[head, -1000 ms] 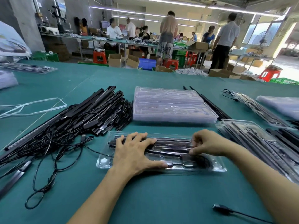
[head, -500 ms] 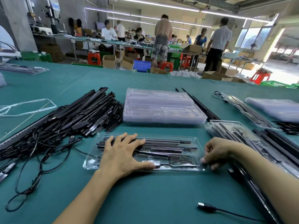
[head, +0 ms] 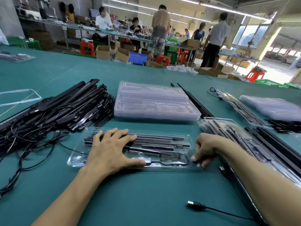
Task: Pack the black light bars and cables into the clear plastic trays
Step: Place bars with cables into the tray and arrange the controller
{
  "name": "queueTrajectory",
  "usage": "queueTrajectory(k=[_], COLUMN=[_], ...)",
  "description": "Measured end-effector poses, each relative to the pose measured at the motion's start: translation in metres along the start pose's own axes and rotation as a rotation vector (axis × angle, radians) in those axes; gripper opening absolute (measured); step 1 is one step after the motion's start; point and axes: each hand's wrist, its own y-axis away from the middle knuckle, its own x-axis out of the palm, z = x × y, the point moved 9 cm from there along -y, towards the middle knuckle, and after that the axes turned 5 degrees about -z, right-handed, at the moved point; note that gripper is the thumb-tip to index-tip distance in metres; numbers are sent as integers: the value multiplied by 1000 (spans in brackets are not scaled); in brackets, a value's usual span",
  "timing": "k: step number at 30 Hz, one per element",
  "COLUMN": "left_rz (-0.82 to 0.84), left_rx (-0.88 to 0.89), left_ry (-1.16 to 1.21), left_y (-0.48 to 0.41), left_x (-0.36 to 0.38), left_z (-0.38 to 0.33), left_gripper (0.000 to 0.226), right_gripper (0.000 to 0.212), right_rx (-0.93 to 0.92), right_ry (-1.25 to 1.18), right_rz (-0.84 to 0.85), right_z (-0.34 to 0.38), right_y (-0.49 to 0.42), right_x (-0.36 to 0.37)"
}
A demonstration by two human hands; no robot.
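Head view puts the filled clear tray [head: 76, 160] on the worktop [head: 146, 193] before you: thin, light, springy plastic, likely to bow if lifted by one end, so support both. Your left hand [head: 110, 150] presses flat on it, fingers spread; your right hand [head: 206, 149] pinches its right end. Your palm hides the left ends of the light bars [head: 156, 139]; the coiled cable [head: 175, 159] seems seated, though glare blurs it.

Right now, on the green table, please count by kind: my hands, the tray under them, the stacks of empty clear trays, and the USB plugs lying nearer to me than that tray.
hands: 2 (left hand, right hand)
tray under the hands: 1
stacks of empty clear trays: 2
USB plug nearer than the tray: 1
total: 6
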Motion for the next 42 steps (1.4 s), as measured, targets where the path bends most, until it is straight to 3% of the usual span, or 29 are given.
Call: queueTrajectory(k=[8, 22, 31, 35, 42], left_rz=[10, -3, 37, 18, 142], left_rx=[0, -8, -4, 154, 285], left_ry=[10, 6, -13, -9, 149], left_y=[3, 3, 1, 1, -10], left_x=[0, -3, -5, 1, 36], left_z=[-1, -1, -8, -58, -155], left_gripper=[114, 116, 119, 90, 76], right_gripper=[29, 19, 25, 22, 28], right_rx=[55, 64, -31, -17, -33], right_ry=[-143, -64, -118, -154, -135], right_rz=[24, 54, -65, -48, 70], right_z=[-25, -8, -15, -15, -11], right_y=[11, 10, 7, 14, 28], right_x=[9, 7, 8, 14, 33])
